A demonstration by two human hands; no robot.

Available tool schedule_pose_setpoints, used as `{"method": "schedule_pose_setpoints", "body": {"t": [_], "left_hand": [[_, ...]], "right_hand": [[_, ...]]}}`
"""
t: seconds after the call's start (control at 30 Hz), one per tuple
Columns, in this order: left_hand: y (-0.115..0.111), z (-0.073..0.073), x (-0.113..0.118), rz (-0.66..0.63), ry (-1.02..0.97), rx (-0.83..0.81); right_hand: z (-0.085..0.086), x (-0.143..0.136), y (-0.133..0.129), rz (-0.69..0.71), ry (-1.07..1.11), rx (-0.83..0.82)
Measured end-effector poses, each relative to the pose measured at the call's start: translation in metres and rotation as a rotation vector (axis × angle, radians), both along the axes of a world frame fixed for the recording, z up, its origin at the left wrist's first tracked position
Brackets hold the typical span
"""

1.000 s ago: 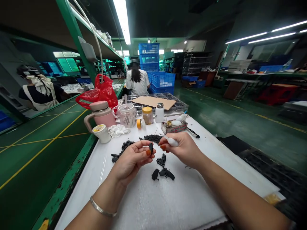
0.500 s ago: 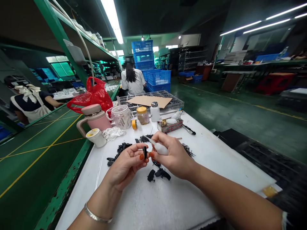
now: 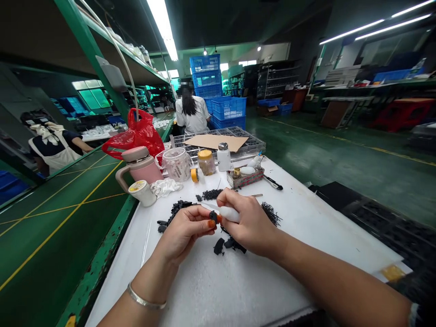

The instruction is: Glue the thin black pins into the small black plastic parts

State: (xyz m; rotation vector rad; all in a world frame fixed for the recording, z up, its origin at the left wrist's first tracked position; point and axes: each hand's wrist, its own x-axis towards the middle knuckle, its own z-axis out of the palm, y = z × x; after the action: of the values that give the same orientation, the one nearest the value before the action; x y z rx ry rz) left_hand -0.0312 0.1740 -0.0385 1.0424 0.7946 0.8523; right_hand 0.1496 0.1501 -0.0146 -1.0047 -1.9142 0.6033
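My left hand (image 3: 187,229) is closed, pinching a small black plastic part (image 3: 213,216) between thumb and fingers. My right hand (image 3: 247,222) grips a white squeeze bottle (image 3: 229,214) with a thin nozzle pointing left, past the black part. The right fingertips meet the black part at its right side; whether they also hold a tiny piece is hidden. Below the hands lie a few loose black parts (image 3: 219,246) on the white tabletop (image 3: 190,290). A pile of black parts (image 3: 179,209) sits to the left, small black pieces (image 3: 211,194) behind, and thin black sticks (image 3: 270,213) to the right.
Along the back stand a pink thermos (image 3: 145,169), a white tub (image 3: 143,194), a clear plastic jar (image 3: 177,165), a yellow-lidded jar (image 3: 206,164), a white pump bottle (image 3: 223,158) and a small box (image 3: 250,178). A cutter (image 3: 273,183) lies at right. Two people sit farther off.
The black part in my left hand has turned and now sits close against my right fingertips. The whole view has shifted slightly, with the scene moving to the right.
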Motion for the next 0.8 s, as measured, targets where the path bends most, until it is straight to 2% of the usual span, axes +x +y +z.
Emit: {"method": "schedule_pose_setpoints", "body": {"t": [0.1, 0.23, 0.3, 0.47, 0.6, 0.8], "left_hand": [[0.0, 0.001, -0.002, -0.017, -0.012, -0.009], [0.0, 0.001, -0.004, -0.052, -0.015, -0.036], [0.0, 0.002, -0.004, -0.074, -0.002, -0.032], [-0.001, 0.004, -0.003, -0.048, 0.013, -0.019], [-0.001, 0.004, -0.003, -0.029, 0.012, -0.015], [0.0, 0.003, -0.004, -0.031, -0.012, 0.023]], "right_hand": [[0.001, 0.002, 0.003, 0.12, 0.078, -0.089], [0.002, 0.006, 0.009, 0.391, 0.263, -0.383], [0.002, 0.007, 0.011, 0.435, 0.298, -0.439], [-0.001, 0.005, 0.013, 0.378, 0.333, -0.476], [-0.003, 0.004, 0.015, 0.284, 0.288, -0.487], [-0.004, 0.011, 0.021, 0.235, 0.242, -0.46]]}}
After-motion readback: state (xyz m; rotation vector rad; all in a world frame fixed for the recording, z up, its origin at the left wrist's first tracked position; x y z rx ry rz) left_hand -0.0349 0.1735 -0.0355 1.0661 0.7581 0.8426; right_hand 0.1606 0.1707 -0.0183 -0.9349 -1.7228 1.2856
